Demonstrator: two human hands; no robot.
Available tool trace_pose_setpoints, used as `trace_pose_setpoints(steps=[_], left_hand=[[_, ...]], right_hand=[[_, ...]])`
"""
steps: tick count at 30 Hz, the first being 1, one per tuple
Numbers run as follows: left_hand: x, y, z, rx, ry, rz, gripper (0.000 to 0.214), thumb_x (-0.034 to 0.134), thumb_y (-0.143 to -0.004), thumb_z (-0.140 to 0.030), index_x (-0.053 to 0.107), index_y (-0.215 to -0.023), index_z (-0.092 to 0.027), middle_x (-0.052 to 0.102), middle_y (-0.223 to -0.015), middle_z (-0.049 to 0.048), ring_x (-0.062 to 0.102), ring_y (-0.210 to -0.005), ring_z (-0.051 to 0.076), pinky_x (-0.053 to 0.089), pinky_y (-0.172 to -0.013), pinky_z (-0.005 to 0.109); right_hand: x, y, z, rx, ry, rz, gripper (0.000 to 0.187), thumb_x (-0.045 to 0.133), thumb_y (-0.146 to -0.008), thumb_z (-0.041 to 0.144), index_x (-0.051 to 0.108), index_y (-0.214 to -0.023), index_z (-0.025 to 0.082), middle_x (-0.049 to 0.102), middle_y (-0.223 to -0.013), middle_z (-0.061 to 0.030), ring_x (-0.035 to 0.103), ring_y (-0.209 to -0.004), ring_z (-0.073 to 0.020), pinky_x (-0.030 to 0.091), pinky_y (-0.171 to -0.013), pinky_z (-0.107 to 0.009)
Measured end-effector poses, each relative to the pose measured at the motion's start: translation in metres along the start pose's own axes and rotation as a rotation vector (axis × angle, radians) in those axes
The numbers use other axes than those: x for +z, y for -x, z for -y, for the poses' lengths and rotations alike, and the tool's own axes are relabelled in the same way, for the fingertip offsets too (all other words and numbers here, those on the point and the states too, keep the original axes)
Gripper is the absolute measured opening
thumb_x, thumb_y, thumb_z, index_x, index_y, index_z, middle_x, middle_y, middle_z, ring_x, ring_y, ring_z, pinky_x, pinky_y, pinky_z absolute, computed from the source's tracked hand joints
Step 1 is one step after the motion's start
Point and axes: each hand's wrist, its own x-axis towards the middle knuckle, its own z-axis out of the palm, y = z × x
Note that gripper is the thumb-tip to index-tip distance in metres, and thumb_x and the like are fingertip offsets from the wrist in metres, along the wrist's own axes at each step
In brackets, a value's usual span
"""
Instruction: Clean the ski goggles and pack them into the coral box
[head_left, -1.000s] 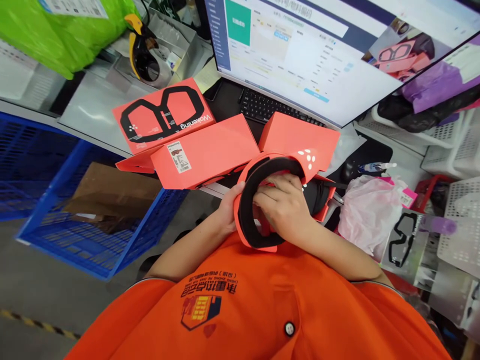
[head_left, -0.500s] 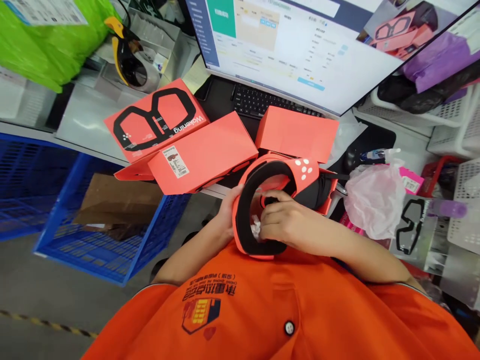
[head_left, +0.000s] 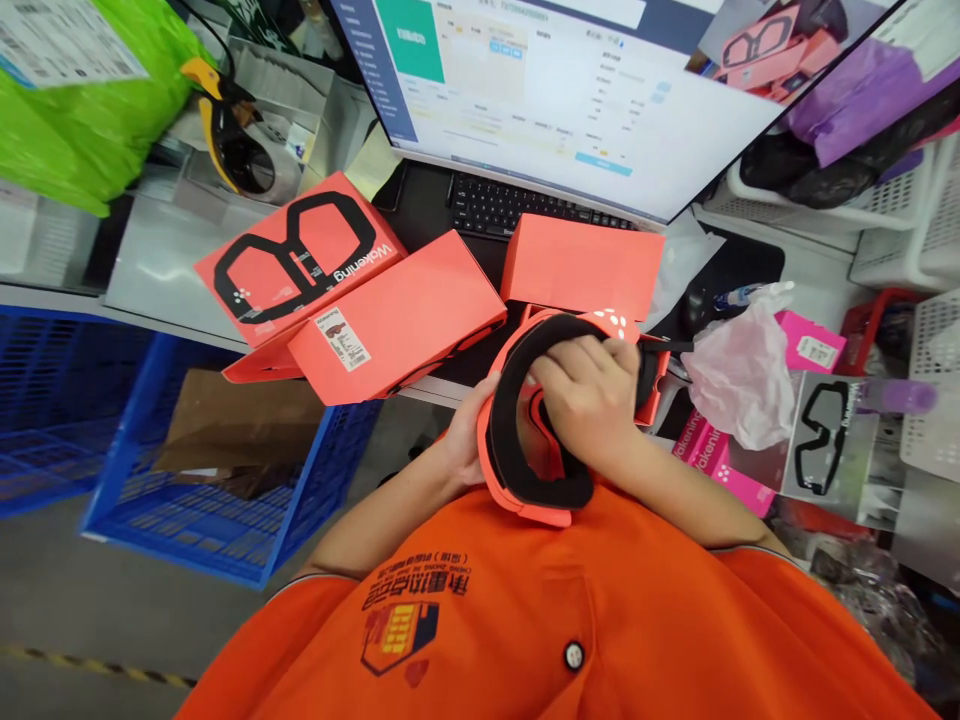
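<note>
I hold a pair of orange ski goggles (head_left: 517, 470) with black foam padding close to my chest. My left hand (head_left: 466, 440) grips the frame's left edge from behind. My right hand (head_left: 592, 400) lies curled over the inside of the goggles, fingers pressed on the foam and upper rim. On the desk ahead lie an orange box with a black goggle outline (head_left: 296, 255), an open orange box with a barcode label (head_left: 397, 315) and another plain orange box (head_left: 581, 265).
A monitor (head_left: 570, 90) and black keyboard (head_left: 510, 205) stand behind the boxes. Blue crates (head_left: 225, 500) with brown cardboard sit at lower left. A green bag (head_left: 82, 90), tape dispenser (head_left: 240, 150), pink plastic bag (head_left: 739, 370), pink box (head_left: 814, 345) and white baskets (head_left: 930, 400) surround the desk.
My right hand has slid from the lower inside of the goggles up to the upper rim. The goggles stay at my chest and the view has drifted slightly.
</note>
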Motion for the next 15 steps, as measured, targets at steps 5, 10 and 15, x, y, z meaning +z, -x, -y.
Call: trace_pose_setpoints(steps=[5, 10, 15], left_hand=[[0.0042, -0.0035, -0.0034, -0.034, -0.016, 0.05, 0.024, 0.067, -0.088, -0.04, 0.068, -0.093, -0.017, 0.074, -0.077, 0.0032, 0.075, -0.089, 0.027, 0.059, -0.083, 0.037], [0.002, -0.0065, -0.0034, 0.002, 0.017, 0.059, 0.022, 0.072, -0.084, -0.038, 0.067, -0.086, -0.017, 0.071, -0.074, 0.0013, 0.073, -0.079, 0.023, 0.058, -0.079, 0.034], [0.0052, -0.0045, -0.0038, -0.038, 0.03, 0.001, 0.03, 0.077, -0.078, -0.037, 0.059, -0.066, -0.016, 0.059, -0.056, -0.0019, 0.058, -0.051, 0.013, 0.051, -0.055, 0.024]], right_hand=[[0.0001, -0.005, -0.0026, 0.097, 0.178, 0.006, 0.036, 0.044, -0.1, 0.006, 0.063, -0.074, 0.022, 0.069, -0.077, -0.0021, 0.051, -0.073, -0.0187, 0.022, -0.068, -0.04], [0.0042, -0.0024, -0.0061, 0.006, -0.024, 0.203, 0.031, 0.048, -0.103, 0.013, 0.066, -0.079, 0.019, 0.072, -0.083, -0.0024, 0.054, -0.073, -0.0174, 0.026, -0.071, -0.038], [0.0005, 0.0033, -0.0048, -0.143, -0.354, 0.373, 0.029, 0.052, -0.102, 0.016, 0.067, -0.078, 0.018, 0.07, -0.078, -0.0008, 0.055, -0.072, -0.0165, 0.03, -0.072, -0.036]])
